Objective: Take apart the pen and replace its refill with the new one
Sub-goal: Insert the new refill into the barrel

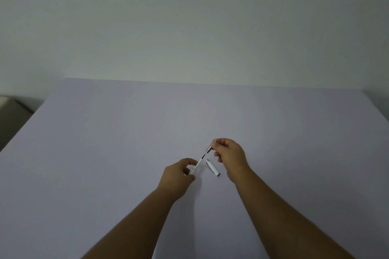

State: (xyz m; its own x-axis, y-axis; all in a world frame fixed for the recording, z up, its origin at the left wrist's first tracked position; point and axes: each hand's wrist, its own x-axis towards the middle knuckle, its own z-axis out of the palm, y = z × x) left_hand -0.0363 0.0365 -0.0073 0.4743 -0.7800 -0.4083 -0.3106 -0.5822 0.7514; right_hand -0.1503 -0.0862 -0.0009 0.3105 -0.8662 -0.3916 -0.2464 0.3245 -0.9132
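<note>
My left hand (179,176) pinches the white pen barrel (195,167) by its lower end, a little above the table. My right hand (230,154) grips the silver tip section (209,149) at the pen's upper end. Between barrel and tip a short dark stretch of refill (203,156) shows. The pen slants up to the right between both hands. A white cap with silver ends (213,167) lies on the table just below my right hand. I cannot see a separate new refill.
The pale lilac table (126,153) spreads wide around my hands, its far edge meeting a plain whitish wall (189,27). A dim beige object (10,109) sits beyond the table's left edge.
</note>
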